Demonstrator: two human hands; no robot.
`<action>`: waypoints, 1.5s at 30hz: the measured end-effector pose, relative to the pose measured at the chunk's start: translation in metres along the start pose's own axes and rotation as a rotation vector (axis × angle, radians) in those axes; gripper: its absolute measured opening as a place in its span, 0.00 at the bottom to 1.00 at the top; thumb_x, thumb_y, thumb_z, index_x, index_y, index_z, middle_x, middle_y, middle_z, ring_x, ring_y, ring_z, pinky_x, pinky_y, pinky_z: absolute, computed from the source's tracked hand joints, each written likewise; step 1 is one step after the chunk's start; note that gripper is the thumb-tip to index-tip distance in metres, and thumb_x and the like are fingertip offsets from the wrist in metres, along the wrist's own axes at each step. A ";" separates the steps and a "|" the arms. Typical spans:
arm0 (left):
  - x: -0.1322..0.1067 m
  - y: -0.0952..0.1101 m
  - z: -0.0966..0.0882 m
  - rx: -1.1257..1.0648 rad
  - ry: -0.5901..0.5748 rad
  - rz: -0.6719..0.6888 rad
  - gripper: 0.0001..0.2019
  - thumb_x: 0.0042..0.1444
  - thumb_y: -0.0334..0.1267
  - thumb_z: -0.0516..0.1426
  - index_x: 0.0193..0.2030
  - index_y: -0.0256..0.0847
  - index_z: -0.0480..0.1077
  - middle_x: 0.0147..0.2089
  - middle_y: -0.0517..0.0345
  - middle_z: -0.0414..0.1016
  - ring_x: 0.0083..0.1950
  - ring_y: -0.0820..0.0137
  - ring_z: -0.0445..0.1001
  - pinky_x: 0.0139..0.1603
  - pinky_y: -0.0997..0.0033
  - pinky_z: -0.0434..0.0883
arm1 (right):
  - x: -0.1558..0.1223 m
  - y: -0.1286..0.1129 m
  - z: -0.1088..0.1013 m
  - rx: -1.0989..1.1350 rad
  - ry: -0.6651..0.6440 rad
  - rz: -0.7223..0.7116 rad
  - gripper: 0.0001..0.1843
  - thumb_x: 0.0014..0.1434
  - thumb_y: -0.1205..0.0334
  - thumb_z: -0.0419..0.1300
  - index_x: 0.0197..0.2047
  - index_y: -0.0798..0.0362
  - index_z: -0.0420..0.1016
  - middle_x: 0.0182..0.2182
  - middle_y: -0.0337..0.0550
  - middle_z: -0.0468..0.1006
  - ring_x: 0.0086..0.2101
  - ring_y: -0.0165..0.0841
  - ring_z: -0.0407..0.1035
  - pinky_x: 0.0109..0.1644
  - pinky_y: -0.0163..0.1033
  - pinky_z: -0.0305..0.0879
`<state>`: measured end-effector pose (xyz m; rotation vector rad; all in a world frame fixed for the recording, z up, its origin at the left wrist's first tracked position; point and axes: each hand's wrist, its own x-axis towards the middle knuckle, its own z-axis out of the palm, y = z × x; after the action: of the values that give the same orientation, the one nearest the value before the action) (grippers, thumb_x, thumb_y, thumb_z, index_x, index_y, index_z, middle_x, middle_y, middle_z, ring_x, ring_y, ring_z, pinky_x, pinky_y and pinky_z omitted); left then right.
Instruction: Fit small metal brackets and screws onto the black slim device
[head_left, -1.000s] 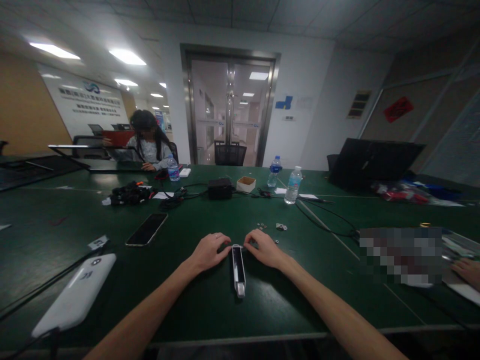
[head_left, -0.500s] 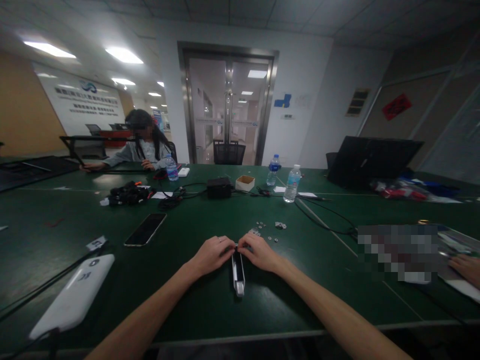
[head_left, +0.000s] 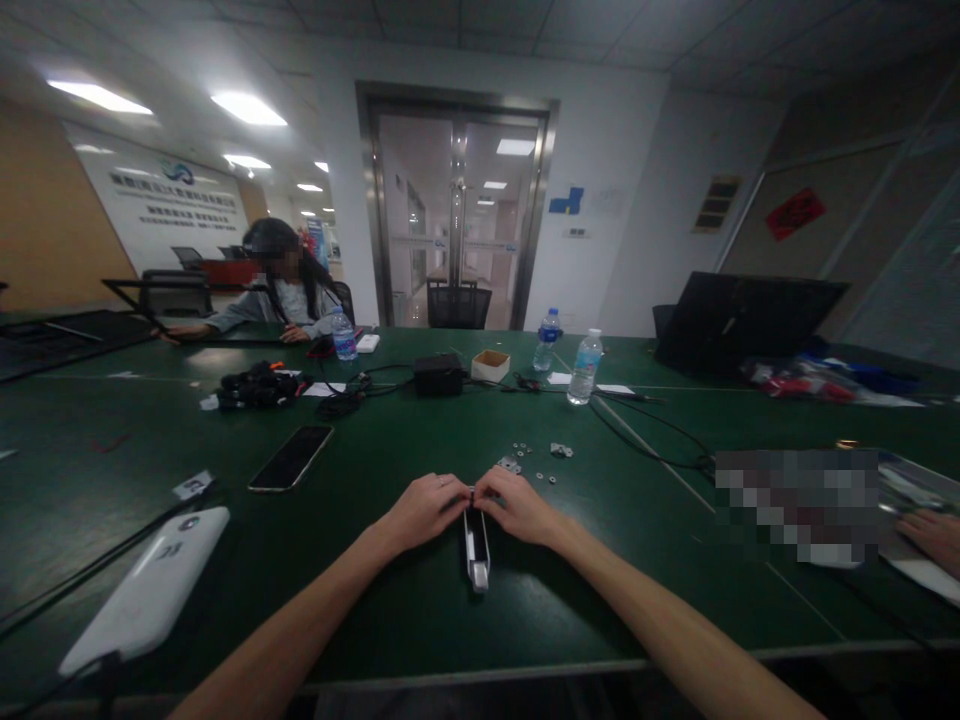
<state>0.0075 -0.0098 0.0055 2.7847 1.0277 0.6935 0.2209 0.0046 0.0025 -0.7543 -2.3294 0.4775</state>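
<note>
A long, narrow white object with a dark strip down its middle and a pale, blunt near end (head_left: 477,548) lies on the green table in front of me. The fingers of my left hand (head_left: 429,508) close in on its far end from the left. From the right, my right hand (head_left: 517,505) pinches at that same end, its fingertips nearly meeting the left ones. What lies exactly between the fingertips is hidden. Just beyond my right hand are a small metal piece (head_left: 510,464), several little rings or nuts (head_left: 540,476) and another metal part (head_left: 561,450).
Left of me lie a black phone (head_left: 292,460) and a white device with a cable (head_left: 150,590). Farther back stand a black box (head_left: 439,375), a small open carton (head_left: 490,366) and a water bottle (head_left: 585,368). A person (head_left: 281,285) sits across; another person's hand (head_left: 930,535) shows at right.
My hands and the narrow white object stay almost in place. The person across has shifted slightly, and the dark frame in their hands has tilted lower.
</note>
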 end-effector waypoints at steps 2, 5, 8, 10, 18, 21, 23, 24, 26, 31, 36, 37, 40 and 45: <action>0.000 0.001 0.000 0.000 0.002 0.005 0.06 0.62 0.32 0.52 0.44 0.39 0.69 0.41 0.56 0.74 0.40 0.70 0.72 0.41 0.71 0.67 | 0.000 0.001 0.001 -0.005 0.003 -0.001 0.02 0.59 0.69 0.59 0.36 0.53 0.71 0.33 0.42 0.73 0.37 0.33 0.67 0.43 0.38 0.65; 0.000 0.001 0.000 -0.009 0.010 0.016 0.07 0.63 0.33 0.51 0.43 0.38 0.69 0.41 0.56 0.74 0.40 0.71 0.72 0.42 0.71 0.67 | -0.001 0.003 0.001 -0.008 0.010 -0.009 0.03 0.59 0.69 0.58 0.36 0.53 0.70 0.34 0.42 0.73 0.38 0.32 0.67 0.43 0.38 0.65; 0.001 0.003 -0.001 -0.010 0.010 0.019 0.07 0.63 0.33 0.50 0.43 0.38 0.69 0.40 0.55 0.74 0.40 0.71 0.72 0.42 0.71 0.67 | -0.001 0.003 0.001 -0.011 0.011 -0.012 0.03 0.60 0.69 0.58 0.37 0.53 0.70 0.34 0.42 0.73 0.38 0.32 0.66 0.43 0.38 0.65; 0.001 0.005 -0.003 -0.008 0.004 0.018 0.07 0.63 0.32 0.51 0.43 0.38 0.69 0.40 0.55 0.74 0.39 0.71 0.72 0.42 0.71 0.68 | -0.001 0.003 0.001 -0.011 0.003 -0.010 0.03 0.60 0.69 0.57 0.37 0.53 0.70 0.34 0.42 0.73 0.38 0.33 0.66 0.43 0.38 0.65; 0.002 0.007 -0.005 -0.006 0.000 0.014 0.06 0.63 0.32 0.51 0.42 0.38 0.70 0.41 0.56 0.74 0.40 0.71 0.72 0.42 0.71 0.68 | -0.001 0.004 0.001 -0.036 -0.002 -0.009 0.02 0.61 0.68 0.57 0.37 0.53 0.70 0.34 0.42 0.73 0.38 0.33 0.67 0.43 0.39 0.64; 0.002 0.006 -0.003 -0.002 0.006 0.024 0.06 0.63 0.32 0.52 0.42 0.38 0.70 0.40 0.56 0.74 0.40 0.71 0.72 0.42 0.71 0.68 | -0.001 0.005 0.002 -0.040 -0.001 -0.008 0.02 0.61 0.67 0.57 0.38 0.53 0.70 0.35 0.42 0.73 0.39 0.33 0.66 0.43 0.38 0.64; 0.002 0.005 -0.002 0.002 0.006 0.032 0.06 0.63 0.31 0.52 0.42 0.38 0.69 0.40 0.56 0.74 0.41 0.70 0.72 0.43 0.71 0.67 | -0.001 0.006 0.002 -0.041 -0.001 -0.008 0.02 0.61 0.67 0.58 0.38 0.53 0.70 0.35 0.42 0.74 0.39 0.33 0.67 0.43 0.38 0.64; 0.002 0.005 -0.002 0.004 0.004 0.034 0.06 0.63 0.32 0.52 0.43 0.38 0.69 0.41 0.56 0.74 0.41 0.70 0.72 0.43 0.71 0.67 | -0.001 0.007 0.002 -0.042 -0.001 -0.008 0.02 0.61 0.66 0.58 0.38 0.53 0.70 0.35 0.42 0.74 0.39 0.33 0.67 0.43 0.38 0.64; 0.002 0.004 -0.002 0.005 -0.001 0.037 0.06 0.63 0.32 0.52 0.44 0.38 0.69 0.41 0.56 0.74 0.41 0.70 0.72 0.43 0.71 0.67 | -0.002 0.007 0.003 -0.047 -0.004 -0.005 0.02 0.61 0.65 0.58 0.38 0.53 0.71 0.35 0.42 0.74 0.38 0.33 0.67 0.43 0.38 0.64; 0.002 0.003 -0.003 -0.002 -0.019 0.043 0.07 0.63 0.33 0.51 0.44 0.39 0.69 0.41 0.56 0.74 0.41 0.71 0.72 0.43 0.71 0.67 | -0.002 0.008 0.003 -0.064 -0.020 0.001 0.03 0.62 0.63 0.57 0.38 0.53 0.71 0.34 0.42 0.73 0.38 0.33 0.66 0.42 0.38 0.64; 0.002 0.005 -0.004 -0.010 -0.019 0.032 0.06 0.63 0.33 0.52 0.43 0.39 0.69 0.42 0.56 0.74 0.42 0.71 0.73 0.43 0.71 0.67 | -0.001 0.007 0.002 -0.074 -0.031 -0.008 0.04 0.62 0.63 0.56 0.37 0.53 0.70 0.34 0.42 0.73 0.37 0.33 0.66 0.41 0.37 0.64; 0.002 0.006 -0.005 -0.010 -0.019 0.031 0.06 0.63 0.33 0.52 0.43 0.39 0.69 0.42 0.56 0.74 0.42 0.71 0.73 0.43 0.71 0.67 | -0.001 0.007 0.002 -0.073 -0.032 -0.009 0.04 0.63 0.63 0.56 0.37 0.53 0.70 0.34 0.42 0.73 0.37 0.32 0.66 0.41 0.37 0.64; 0.002 0.005 -0.004 -0.002 -0.018 0.028 0.06 0.63 0.33 0.52 0.44 0.39 0.69 0.43 0.56 0.74 0.41 0.71 0.72 0.42 0.72 0.67 | -0.001 0.007 0.002 -0.071 -0.037 -0.004 0.04 0.63 0.62 0.56 0.37 0.53 0.70 0.35 0.42 0.72 0.37 0.32 0.66 0.41 0.37 0.64; 0.001 0.003 -0.002 0.006 -0.028 0.023 0.06 0.63 0.33 0.53 0.44 0.39 0.69 0.43 0.56 0.73 0.41 0.71 0.72 0.42 0.72 0.67 | -0.002 0.006 0.001 -0.085 -0.055 0.001 0.05 0.63 0.62 0.56 0.37 0.53 0.70 0.34 0.42 0.72 0.36 0.32 0.66 0.40 0.37 0.64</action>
<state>0.0087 -0.0116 0.0078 2.8069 0.9961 0.6527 0.2233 0.0078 -0.0018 -0.7914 -2.4129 0.4064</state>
